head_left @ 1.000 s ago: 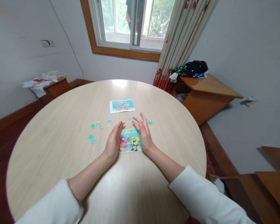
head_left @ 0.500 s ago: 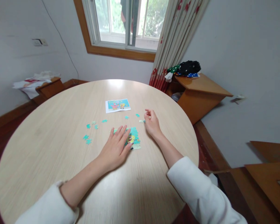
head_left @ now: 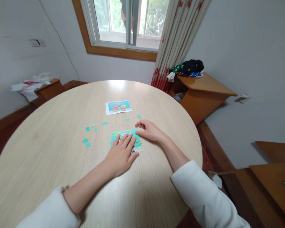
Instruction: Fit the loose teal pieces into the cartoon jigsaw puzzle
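A partly assembled cartoon jigsaw puzzle (head_left: 115,135) lies on the round light-wood table (head_left: 61,107). My left hand (head_left: 121,155) rests flat on it with fingers spread, covering most of the picture. My right hand (head_left: 150,130) is at the puzzle's top right corner with its fingers curled and pinched, fingertips down on the puzzle edge; the small piece in them is barely visible. Loose teal pieces lie to the left (head_left: 86,142) and just beyond the puzzle (head_left: 127,119). A printed reference picture (head_left: 118,107) lies farther back.
A wooden side cabinet (head_left: 204,95) with dark clothes on it stands to the right, next to a curtain (head_left: 178,41). A low cabinet with papers (head_left: 38,85) sits at the far left. The window (head_left: 123,22) is behind the table. Wooden boards (head_left: 275,177) lie at lower right.
Both hands flanked the puzzle a second ago. My left hand then laid flat on it. My right hand reached right, pinched a loose piece, and has come back to the puzzle's top right corner.
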The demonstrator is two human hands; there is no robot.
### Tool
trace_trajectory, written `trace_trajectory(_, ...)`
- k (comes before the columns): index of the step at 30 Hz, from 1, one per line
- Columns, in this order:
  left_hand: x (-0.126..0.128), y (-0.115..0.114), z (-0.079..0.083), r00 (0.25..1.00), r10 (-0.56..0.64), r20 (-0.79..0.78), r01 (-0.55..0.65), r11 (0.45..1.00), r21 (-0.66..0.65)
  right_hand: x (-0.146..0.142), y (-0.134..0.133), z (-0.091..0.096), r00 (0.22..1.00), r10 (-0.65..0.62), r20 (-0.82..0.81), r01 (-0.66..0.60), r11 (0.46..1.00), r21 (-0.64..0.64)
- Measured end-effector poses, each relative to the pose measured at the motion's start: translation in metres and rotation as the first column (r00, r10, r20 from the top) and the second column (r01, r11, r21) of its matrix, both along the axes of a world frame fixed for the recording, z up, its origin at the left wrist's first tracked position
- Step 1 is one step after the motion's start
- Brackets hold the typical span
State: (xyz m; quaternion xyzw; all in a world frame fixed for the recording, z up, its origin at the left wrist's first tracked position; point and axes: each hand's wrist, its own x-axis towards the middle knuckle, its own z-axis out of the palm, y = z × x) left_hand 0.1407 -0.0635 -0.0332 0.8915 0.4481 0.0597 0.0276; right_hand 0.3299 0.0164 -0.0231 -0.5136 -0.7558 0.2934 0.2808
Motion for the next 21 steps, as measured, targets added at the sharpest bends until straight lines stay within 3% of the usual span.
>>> trace_trajectory(10,0.006,0.004,0.003,0.999,0.030,0.022,-0.031,0.998,0.051,0.001,0.004,-0.004,0.999,0.043,-0.024,-0.044,0.999,-0.032)
trace_trajectory(17,0.012,0.004,0.010,0.999,0.048,0.017,-0.049,0.997,0.060,-0.003,0.005,-0.005,0.994,-0.061,-0.087,0.055,0.996,-0.069)
trace_trajectory(21,0.010,0.005,0.008,0.999,0.041,0.015,-0.042,0.997,0.062,-0.004,0.009,-0.003,0.963,-0.218,-0.157,0.215,0.976,-0.031)
